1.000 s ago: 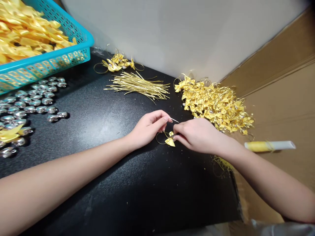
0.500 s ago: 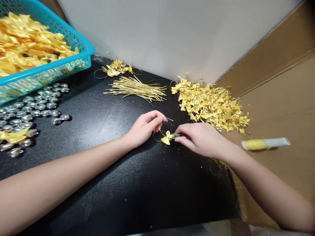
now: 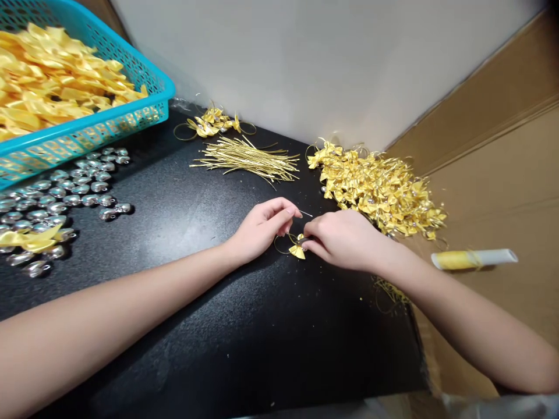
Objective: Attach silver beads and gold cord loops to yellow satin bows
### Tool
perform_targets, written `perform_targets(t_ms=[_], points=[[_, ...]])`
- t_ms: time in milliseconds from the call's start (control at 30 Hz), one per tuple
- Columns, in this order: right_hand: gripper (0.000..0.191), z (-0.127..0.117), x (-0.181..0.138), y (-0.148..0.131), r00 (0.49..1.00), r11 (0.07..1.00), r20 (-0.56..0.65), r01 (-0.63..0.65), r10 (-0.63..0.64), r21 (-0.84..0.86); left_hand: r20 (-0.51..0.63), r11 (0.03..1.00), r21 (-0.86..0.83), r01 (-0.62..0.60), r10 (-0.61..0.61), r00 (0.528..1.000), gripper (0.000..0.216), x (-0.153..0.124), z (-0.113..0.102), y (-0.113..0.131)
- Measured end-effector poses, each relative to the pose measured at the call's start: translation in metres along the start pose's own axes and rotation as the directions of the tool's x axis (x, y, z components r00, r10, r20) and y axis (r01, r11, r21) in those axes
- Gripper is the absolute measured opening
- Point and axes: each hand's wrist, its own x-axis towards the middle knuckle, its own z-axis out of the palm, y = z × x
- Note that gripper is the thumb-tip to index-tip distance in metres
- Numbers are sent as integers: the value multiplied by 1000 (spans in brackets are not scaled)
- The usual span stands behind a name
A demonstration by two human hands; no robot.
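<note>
Pinched in the fingertips of my left hand [image 3: 268, 227] is a thin gold cord [image 3: 307, 213], its short end poking out to the right. Below those fingers, the cord's loop hangs beside a small yellow ribbon bow [image 3: 297, 251]. My right hand [image 3: 343, 238] is closed round a small pair of snips [image 3: 304, 239]; most of the tool is hidden by the fingers. Its dark tips are at the upper part of the bow, partly covering it. Whether they grip the bow or only touch it I cannot tell.
Behind my hands lie a bundle of cut gold cords [image 3: 248, 158], a few finished bows [image 3: 213, 123] and a large heap of corded bows [image 3: 379, 186]. At left are silver beads [image 3: 89, 199] and a turquoise basket [image 3: 163, 93] of ribbon bows. A yellow-and-white roll [image 3: 474, 259] is at right.
My right hand has moved slightly left, so its fingers and the snips now cover more of the bow. The whole view has shifted a little; my left hand keeps its pinch.
</note>
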Motion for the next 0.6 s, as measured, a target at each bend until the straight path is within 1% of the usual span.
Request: perform_targets(t_ms=[267, 433, 533, 600], points=[[29, -1, 6, -2, 1000, 999, 6, 22, -22, -31, 5, 1000, 4, 12, -12, 1000, 20, 0, 0, 1], [28, 0, 6, -1, 1000, 999, -1, 13, -13, -43, 6, 1000, 5, 7, -7, 1000, 20, 0, 0, 0], [27, 0, 4, 1, 1000, 1000, -10, 7, -8, -15, 4, 1000, 9, 15, -15, 1000, 20, -1, 0, -1], [25, 0, -1, 5, 999, 999, -42, -15, 17, 36, 0, 1000, -1, 7, -7, 1000, 20, -1, 1, -2]])
